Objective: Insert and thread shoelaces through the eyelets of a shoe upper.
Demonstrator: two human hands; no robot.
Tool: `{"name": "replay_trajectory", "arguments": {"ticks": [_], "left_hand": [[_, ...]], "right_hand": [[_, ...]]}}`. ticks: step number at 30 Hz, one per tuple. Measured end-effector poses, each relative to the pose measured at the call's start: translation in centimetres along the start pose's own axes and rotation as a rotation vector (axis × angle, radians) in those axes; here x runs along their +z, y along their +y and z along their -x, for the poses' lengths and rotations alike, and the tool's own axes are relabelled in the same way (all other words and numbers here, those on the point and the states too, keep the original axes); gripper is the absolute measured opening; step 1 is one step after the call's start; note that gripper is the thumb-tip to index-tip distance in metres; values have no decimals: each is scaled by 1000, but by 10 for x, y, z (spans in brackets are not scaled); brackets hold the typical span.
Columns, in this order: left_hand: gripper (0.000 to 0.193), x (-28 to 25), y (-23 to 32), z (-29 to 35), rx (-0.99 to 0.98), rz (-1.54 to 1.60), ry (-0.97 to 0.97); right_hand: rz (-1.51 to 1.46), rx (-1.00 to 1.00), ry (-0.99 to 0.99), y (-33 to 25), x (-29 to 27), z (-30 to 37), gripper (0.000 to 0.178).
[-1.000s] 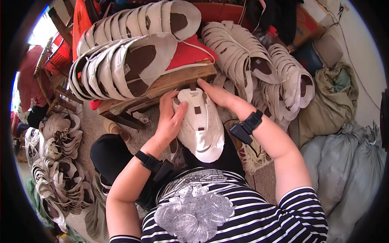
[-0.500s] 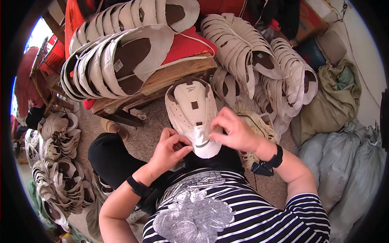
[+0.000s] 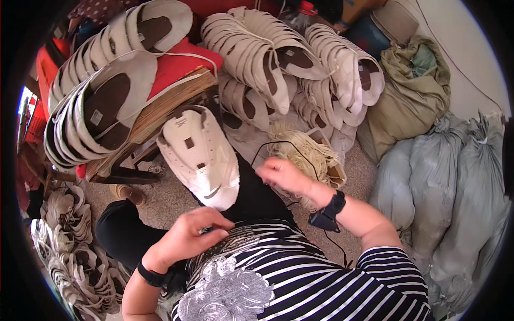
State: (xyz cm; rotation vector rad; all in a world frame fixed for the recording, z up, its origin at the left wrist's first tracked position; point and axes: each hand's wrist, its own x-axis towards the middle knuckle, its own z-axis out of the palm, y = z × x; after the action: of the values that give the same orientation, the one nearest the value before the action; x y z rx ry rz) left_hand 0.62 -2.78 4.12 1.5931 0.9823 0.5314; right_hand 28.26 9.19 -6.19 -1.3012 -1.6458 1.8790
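Observation:
A cream sneaker upper (image 3: 201,147) with a mesh tongue and dark square cut-outs lies over my dark-clothed legs, its toe toward me. My left hand (image 3: 194,234) hovers just below the toe, apart from it. Its fingers are bent, with a gap showing between thumb and forefinger and nothing visible there. Off to the right of the upper is my right hand (image 3: 285,174), its fingertips drawn together. Whatever they may hold is too small to make out. Behind that hand, a bundle of pale laces (image 3: 300,152) sits in a box, with a black cord looping across it.
Nested rows of uppers (image 3: 110,101) rest on a wooden bench (image 3: 152,115) at left. More stacked uppers (image 3: 251,48) stand at the back. Tied grey sacks (image 3: 436,192) and an olive sack (image 3: 407,96) line the right side. Piled uppers (image 3: 80,267) cover the lower left.
Both hands have come off the upper's toe; the left drew down toward me, the right moved away from it. The view has shifted, so surroundings appear further left.

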Motion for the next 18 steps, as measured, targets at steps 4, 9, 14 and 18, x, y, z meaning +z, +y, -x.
{"name": "replay_trajectory", "arguments": {"ticks": [4, 9, 14, 18], "left_hand": [[16, -12, -11, 6, -189, 381, 267], [18, -16, -16, 0, -193, 553, 379], [18, -12, -17, -7, -251, 557, 407], [18, -17, -11, -12, -237, 531, 402]], "right_hand": [[409, 87, 595, 109, -82, -24, 21], [-35, 274, 815, 192, -150, -63, 26], [278, 338, 796, 162, -132, -100, 38], [822, 396, 821, 156, -134, -108, 42]]}}
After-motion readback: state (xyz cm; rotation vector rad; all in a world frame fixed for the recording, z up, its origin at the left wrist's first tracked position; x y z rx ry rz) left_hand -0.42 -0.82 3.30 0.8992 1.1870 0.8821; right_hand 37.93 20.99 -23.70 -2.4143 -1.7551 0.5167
